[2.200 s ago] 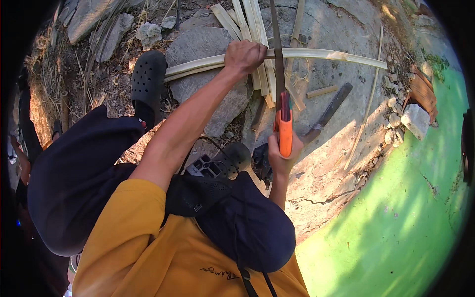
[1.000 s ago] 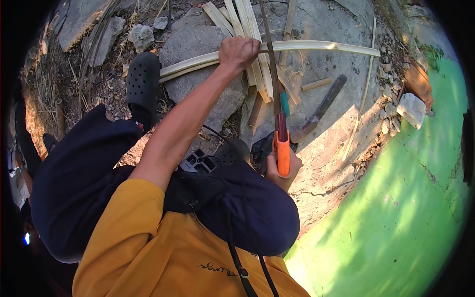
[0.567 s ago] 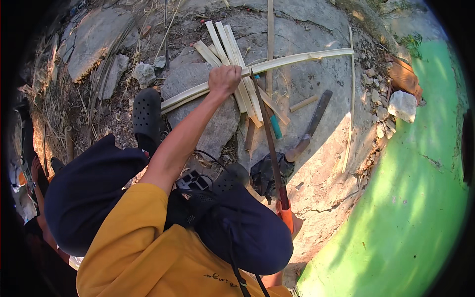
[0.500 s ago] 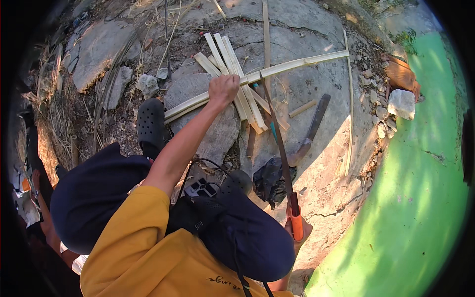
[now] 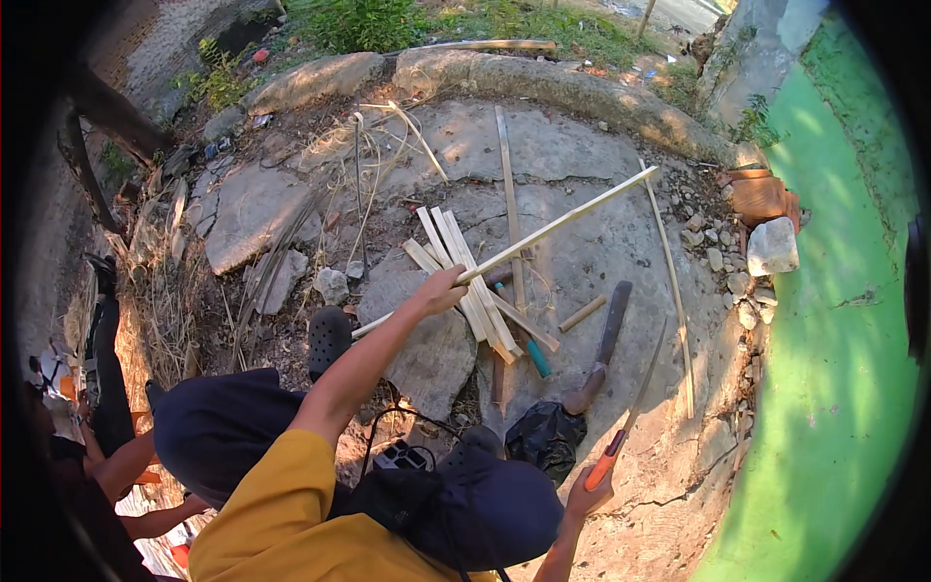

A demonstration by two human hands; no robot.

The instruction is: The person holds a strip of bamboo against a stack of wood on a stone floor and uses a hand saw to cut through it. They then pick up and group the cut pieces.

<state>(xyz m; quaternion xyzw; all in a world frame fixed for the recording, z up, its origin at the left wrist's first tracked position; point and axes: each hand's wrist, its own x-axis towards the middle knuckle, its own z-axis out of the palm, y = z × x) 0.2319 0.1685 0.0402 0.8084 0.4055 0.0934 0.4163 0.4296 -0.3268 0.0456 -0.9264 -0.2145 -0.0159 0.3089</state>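
My left hand (image 5: 441,291) is closed round a long pale wooden strip (image 5: 572,218), which reaches up to the right. Beneath it lies a bundle of shorter pale strips (image 5: 495,325), laid mostly side by side on the stone. Lower right, my right hand (image 5: 588,495) grips the orange handle of a hand saw (image 5: 648,393). The saw's narrow blade points up and away, apart from the strip. Close to the bundle are a tool with a teal handle (image 5: 536,357), of which the rest is hidden, and a short round stick (image 5: 582,313).
A machete-like blade (image 5: 611,325) lies near a black plastic bag (image 5: 548,438). Thin strips (image 5: 669,281) rest on the cracked stone ground. Rubble and a white stone block (image 5: 773,246) border a green surface (image 5: 834,388). Another person's arm (image 5: 121,466) shows at the far left.
My right hand has drawn the saw down and right, away from the strip. The strip's far end has swung up in its slant. The view has tilted up, showing more ground beyond.
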